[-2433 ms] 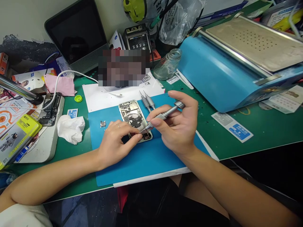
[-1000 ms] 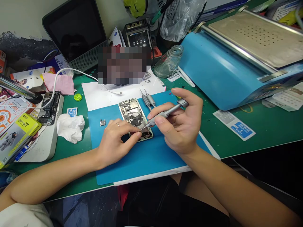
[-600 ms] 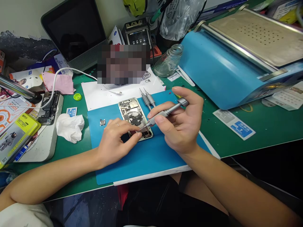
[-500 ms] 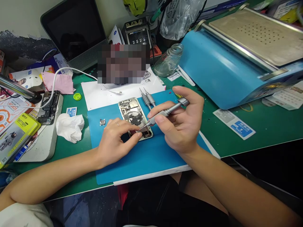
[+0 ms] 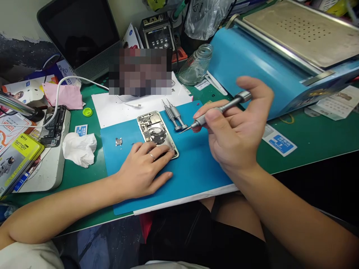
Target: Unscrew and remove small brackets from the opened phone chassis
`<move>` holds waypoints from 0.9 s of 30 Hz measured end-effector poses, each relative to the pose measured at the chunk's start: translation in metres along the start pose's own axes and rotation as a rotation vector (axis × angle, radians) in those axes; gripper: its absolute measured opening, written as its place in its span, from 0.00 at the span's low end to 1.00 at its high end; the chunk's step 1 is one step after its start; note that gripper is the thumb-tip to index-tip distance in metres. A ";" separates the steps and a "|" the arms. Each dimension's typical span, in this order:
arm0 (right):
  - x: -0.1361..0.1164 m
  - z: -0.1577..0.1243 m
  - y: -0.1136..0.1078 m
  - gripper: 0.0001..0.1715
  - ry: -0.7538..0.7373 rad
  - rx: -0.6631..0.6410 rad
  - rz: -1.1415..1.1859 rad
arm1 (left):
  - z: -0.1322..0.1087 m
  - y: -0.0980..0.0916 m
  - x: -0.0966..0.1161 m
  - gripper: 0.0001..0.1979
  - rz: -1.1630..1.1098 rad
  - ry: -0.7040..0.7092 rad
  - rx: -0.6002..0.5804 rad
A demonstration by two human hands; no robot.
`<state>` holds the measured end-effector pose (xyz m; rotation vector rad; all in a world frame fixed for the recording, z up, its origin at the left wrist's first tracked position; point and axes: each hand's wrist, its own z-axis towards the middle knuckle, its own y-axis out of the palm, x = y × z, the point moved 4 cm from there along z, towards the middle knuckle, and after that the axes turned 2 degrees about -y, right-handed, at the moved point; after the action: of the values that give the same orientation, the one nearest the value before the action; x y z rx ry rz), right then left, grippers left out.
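An opened phone body (image 5: pixel 153 128) with bare metal innards lies on the blue work mat (image 5: pixel 193 164). My left hand (image 5: pixel 144 168) rests flat across its near end, fingers stretched out. My right hand (image 5: pixel 238 127) is raised to the right of the phone and grips a slim grey screwdriver (image 5: pixel 218 111), whose tip points left and hangs just above the mat. Two more grey screwdrivers (image 5: pixel 174 114) lie side by side just right of the phone. A tiny loose part (image 5: pixel 118 141) sits on the mat to the left.
A big blue machine with a perforated metal top (image 5: pixel 280 48) fills the back right. A glass jar (image 5: pixel 196 65), a dark tablet (image 5: pixel 78 33) and a control box stand at the back. At left lie crumpled tissue (image 5: pixel 79 147), a second opened phone (image 5: pixel 52 125) and a yellow box (image 5: pixel 17 157).
My right hand has lifted the screwdriver off the phone and moved up and right. My left hand went from a pinch on the phone's near end to lying flat on it.
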<state>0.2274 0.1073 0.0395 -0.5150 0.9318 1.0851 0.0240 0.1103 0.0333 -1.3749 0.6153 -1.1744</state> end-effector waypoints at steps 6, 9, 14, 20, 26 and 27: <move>0.002 -0.015 -0.011 0.21 -0.006 -0.024 -0.055 | 0.001 0.000 0.001 0.24 0.008 -0.004 -0.050; 0.001 -0.019 -0.011 0.22 -0.031 -0.029 -0.111 | 0.001 0.000 0.001 0.24 0.008 0.001 -0.057; 0.002 -0.024 -0.010 0.26 -0.053 -0.066 -0.158 | 0.001 0.001 0.002 0.24 0.034 0.021 -0.051; 0.005 -0.027 -0.009 0.29 -0.042 -0.075 -0.171 | 0.001 0.003 0.004 0.26 0.067 0.039 -0.064; 0.008 -0.029 -0.007 0.29 -0.040 -0.095 -0.181 | 0.000 0.003 0.002 0.26 0.048 0.034 -0.061; 0.008 -0.029 -0.007 0.29 -0.044 -0.101 -0.184 | 0.000 0.003 0.002 0.26 0.047 0.032 -0.062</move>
<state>0.2240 0.0866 0.0164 -0.6446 0.7778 0.9759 0.0256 0.1079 0.0311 -1.3894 0.7080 -1.1500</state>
